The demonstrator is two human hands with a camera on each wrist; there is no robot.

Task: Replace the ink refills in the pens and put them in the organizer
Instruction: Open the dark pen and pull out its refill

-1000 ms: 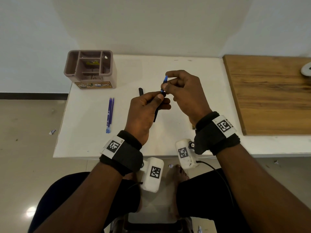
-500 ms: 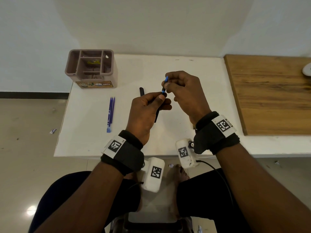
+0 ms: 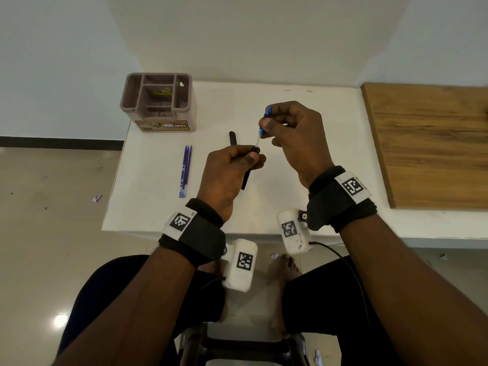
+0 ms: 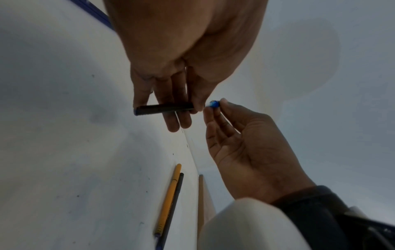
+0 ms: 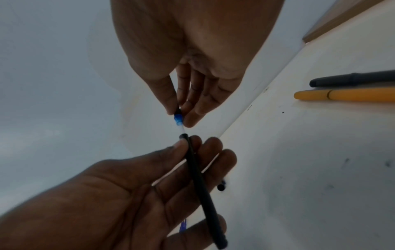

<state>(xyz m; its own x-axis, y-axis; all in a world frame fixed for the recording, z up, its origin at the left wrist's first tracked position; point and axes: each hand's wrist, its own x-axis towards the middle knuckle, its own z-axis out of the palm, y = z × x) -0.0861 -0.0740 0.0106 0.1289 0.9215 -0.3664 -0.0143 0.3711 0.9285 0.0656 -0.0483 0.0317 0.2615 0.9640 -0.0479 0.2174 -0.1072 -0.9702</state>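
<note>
My left hand [image 3: 250, 157] grips a black pen barrel [image 3: 247, 179] above the white table [image 3: 290, 96], its open end tilted up and away. My right hand [image 3: 266, 123] pinches the blue tip end of a refill [image 3: 260, 132] just above that opening. A short clear stretch of the refill tube shows between the blue piece and the barrel mouth. The right wrist view shows the blue piece [image 5: 178, 118] between thumb and fingers, over the barrel [image 5: 200, 179]. The barrel [image 4: 164, 107] and blue tip [image 4: 213, 103] also show in the left wrist view. The brown organizer [image 3: 192, 112] stands at the table's far left.
Blue spare refills [image 3: 185, 170] lie side by side left of my hands. A black cap [image 3: 233, 138] lies beyond my left hand. A yellow pen [image 5: 342, 95] and a black pen [image 5: 352, 80] lie under my right wrist. A wooden board [image 3: 433, 143] covers the right side.
My right hand has drawn the blue tip up and away from the barrel, so a clear piece of refill tube now shows. The left hand has barely moved.
</note>
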